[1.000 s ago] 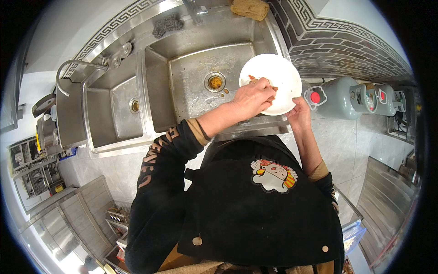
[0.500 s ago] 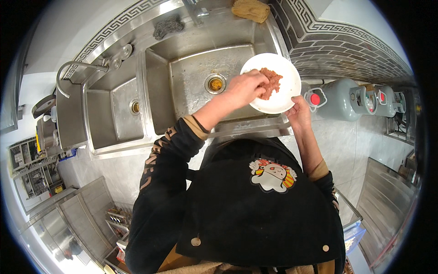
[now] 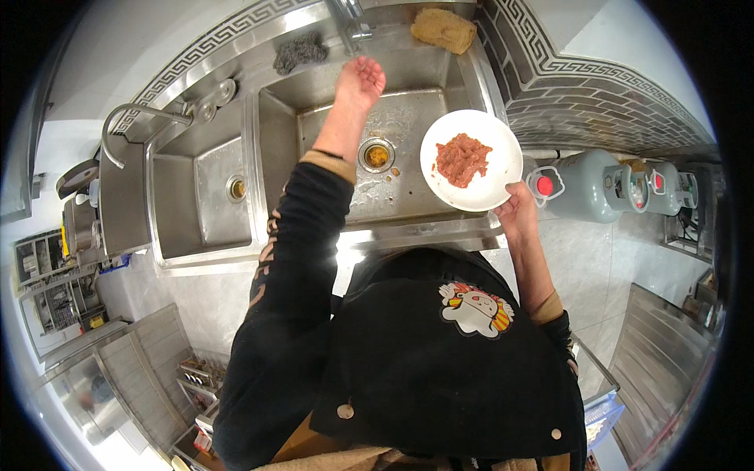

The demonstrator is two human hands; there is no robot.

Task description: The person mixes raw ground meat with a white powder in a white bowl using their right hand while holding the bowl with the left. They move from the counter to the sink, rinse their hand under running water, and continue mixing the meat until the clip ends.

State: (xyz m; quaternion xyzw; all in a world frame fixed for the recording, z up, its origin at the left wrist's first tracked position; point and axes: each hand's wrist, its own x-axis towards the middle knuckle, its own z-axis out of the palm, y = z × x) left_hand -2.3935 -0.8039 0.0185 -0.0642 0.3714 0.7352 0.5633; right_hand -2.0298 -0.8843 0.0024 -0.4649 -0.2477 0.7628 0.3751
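My right hand grips the near right rim of a round white plate, thumb on top. A clump of raw minced meat lies on the plate's left and middle part. The plate is held over the right side of the large steel sink. My left hand is stretched to the back of that sink, just below the tap. Its fingers are curled in, and nothing shows in them.
A smaller sink with a curved tap is at the left. A grey scouring pad and a tan sponge sit on the back ledge. Grey gas cylinders stand right of the plate. Orange-brown bits lie in and beside the drain.
My left hand has left the meat and moved left and back to the tap. The meat looks flatter on the plate. My right hand still grips the plate, now slightly lower in view.
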